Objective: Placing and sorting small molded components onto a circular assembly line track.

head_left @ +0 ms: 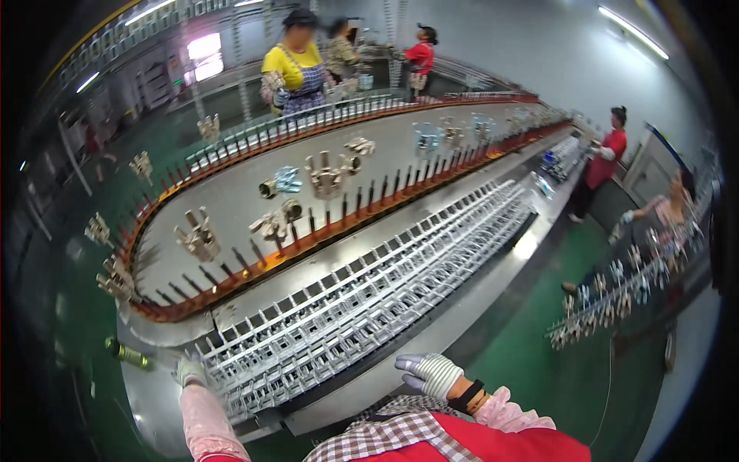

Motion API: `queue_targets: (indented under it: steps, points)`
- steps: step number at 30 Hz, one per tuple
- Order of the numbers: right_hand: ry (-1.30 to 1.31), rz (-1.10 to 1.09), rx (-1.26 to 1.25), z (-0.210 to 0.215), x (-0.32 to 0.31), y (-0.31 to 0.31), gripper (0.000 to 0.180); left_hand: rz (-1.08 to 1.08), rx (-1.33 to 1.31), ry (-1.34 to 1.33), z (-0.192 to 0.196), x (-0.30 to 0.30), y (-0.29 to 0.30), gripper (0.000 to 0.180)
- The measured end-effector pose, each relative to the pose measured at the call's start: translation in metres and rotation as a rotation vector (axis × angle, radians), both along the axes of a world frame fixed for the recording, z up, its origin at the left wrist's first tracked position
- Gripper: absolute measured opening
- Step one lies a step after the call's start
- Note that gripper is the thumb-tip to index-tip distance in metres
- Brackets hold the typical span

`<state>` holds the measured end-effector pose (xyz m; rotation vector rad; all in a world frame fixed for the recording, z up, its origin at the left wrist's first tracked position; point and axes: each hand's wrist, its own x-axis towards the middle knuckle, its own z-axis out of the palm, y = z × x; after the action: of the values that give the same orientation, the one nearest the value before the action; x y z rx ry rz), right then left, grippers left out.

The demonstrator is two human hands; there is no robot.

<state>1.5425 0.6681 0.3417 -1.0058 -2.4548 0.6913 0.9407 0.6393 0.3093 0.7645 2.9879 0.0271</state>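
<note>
My left hand (189,373), in a grey-white glove with a pink sleeve, rests at the near left end of a long rack of small metal frames (369,285). Whether it grips anything is unclear. A green-yellow tool (127,355) lies just left of it on the steel table. My right hand (428,373), in a striped knit glove with purple fingertips, hovers open by the steel table's front edge (400,362), holding nothing.
An oval conveyor (323,231) with orange rim and upright black pins carries metal fittings (325,179). Several people stand around it: one in yellow (296,65) at the far side, others in red (604,162) to the right. A hanging rack of parts (616,296) crosses the green floor.
</note>
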Motion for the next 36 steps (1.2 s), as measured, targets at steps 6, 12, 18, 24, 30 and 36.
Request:
queue_targets:
  steps: [6, 12, 18, 24, 30, 36]
  points:
    - [0.081, -0.131, 0.010, 0.004, 0.001, -0.026, 0.030, -0.132, 0.399, 0.092, -0.011, 0.005, -0.032, 0.034]
    - [0.684, -0.462, -0.314, -0.036, -0.016, 0.005, 0.032, -0.301, 0.785, 0.116, 0.077, 0.084, -0.089, 0.025]
    - [1.937, -0.498, -1.237, -0.034, -0.020, 0.083, 0.061, -0.244, 0.904, 0.269, 0.189, 0.262, -0.157, 0.027]
    - [2.078, -0.748, -1.205, -0.027, 0.039, 0.152, 0.049, -0.237, 1.237, 0.326, 0.066, 0.232, -0.216, 0.036]
    - [2.127, -0.660, -1.281, -0.011, 0.074, 0.132, 0.024, -0.412, 0.743, 0.659, 0.065, 0.278, -0.204, 0.047]
    - [2.060, -0.852, -1.141, -0.010, 0.132, 0.127, 0.023, -0.470, 0.766, 0.390, 0.054, 0.304, -0.175, 0.041]
